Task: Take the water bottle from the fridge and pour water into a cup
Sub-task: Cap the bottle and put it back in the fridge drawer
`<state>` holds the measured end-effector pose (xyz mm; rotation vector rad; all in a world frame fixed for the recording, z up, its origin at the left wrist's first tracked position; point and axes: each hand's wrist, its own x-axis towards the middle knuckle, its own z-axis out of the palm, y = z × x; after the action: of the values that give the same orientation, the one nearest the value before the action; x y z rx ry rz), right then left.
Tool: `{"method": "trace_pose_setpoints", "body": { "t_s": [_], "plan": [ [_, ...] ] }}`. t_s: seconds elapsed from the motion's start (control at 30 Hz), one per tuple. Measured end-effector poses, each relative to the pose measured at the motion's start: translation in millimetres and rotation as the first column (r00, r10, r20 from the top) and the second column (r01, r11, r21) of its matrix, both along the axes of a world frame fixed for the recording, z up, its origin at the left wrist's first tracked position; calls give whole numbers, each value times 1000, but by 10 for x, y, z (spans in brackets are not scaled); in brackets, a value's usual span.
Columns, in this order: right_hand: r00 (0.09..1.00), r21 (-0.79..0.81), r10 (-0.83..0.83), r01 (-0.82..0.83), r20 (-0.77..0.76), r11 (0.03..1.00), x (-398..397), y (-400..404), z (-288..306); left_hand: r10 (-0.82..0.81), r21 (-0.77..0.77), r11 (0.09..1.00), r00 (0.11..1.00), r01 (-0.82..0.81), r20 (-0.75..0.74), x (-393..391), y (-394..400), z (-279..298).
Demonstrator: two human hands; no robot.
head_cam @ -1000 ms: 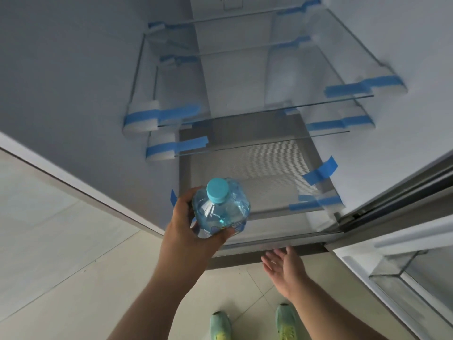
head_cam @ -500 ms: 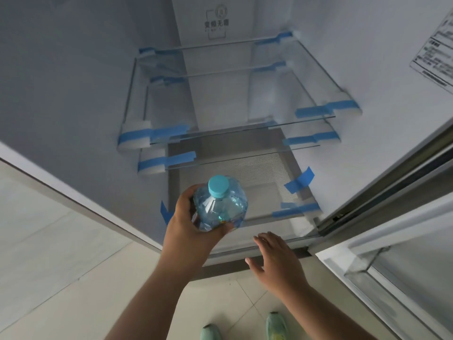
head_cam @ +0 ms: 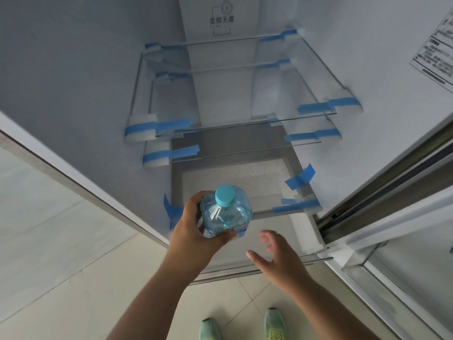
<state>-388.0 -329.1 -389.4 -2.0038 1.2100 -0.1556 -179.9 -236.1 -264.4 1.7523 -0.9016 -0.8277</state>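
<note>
While open, fridge [head_cam: 245, 99] above tiled floor [head_cam: 73, 278]

A: How many water bottles [head_cam: 226, 213]?
B: One, with one turquoise cap [head_cam: 224, 195].
A: Hands?
B: Two: the left hand [head_cam: 196, 233] and the right hand [head_cam: 279, 256].
A: Glass shelves in the fridge?
B: I count two for certain, an upper glass shelf [head_cam: 245, 77] and a lower glass shelf [head_cam: 245, 141] beneath it.
A: Shoes?
B: Two green ones at the near edge, a left shoe [head_cam: 209, 330] and a right shoe [head_cam: 274, 323].
A: Labels?
B: One printed sticker [head_cam: 435, 60] on the right wall, and one logo [head_cam: 221, 19] on the far panel.
</note>
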Motion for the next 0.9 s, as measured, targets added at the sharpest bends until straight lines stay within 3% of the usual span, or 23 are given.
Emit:
{"method": "trace_pose_setpoints", "body": {
  "t_s": [0.07, 0.13, 0.2, 0.27, 0.43, 0.5, 0.63, 0.8, 0.9],
  "plan": [
    [970, 255, -80, 19, 230, 967, 33, -108, 212, -25, -15, 1000, 992, 23, -124, -13, 30, -54],
    [929, 448, -104, -71, 355, 891, 78, -199, 442, -62, -44, 998, 957, 52, -284, -38, 52, -113],
    [885, 627, -169, -162, 434, 762, 106, -270, 580, -79, -72, 996, 902, 54, -425, -74, 77, -198],
    [861, 707, -239, -179, 450, 684, 106, -316, 657, -81, -51, 997, 871, 65, -484, -123, 98, -255],
    [910, 618, -239, -23, 338, 786, 57, -476, 582, -150, 135, 968, 917, 213, -369, -106, 137, -369],
    [923, 605, -232, 0, 306, 796, 35, -526, 515, 20, 257, 963, 936, 76, -352, -116, 141, -363],
    [943, 647, -192, -31, 271, 762, 64, -518, 448, 324, 351, 920, 846, -176, -423, -116, 106, -433],
    [952, 695, -258, 76, 162, 715, 52, -542, 251, 347, 399, 876, 928, -270, -136, -15, 120, -556],
    [958, 669, -267, 131, 104, 732, 77, -549, 204, 422, 439, 853, 868, -282, -261, 42, 116, -723]
  ]
}}
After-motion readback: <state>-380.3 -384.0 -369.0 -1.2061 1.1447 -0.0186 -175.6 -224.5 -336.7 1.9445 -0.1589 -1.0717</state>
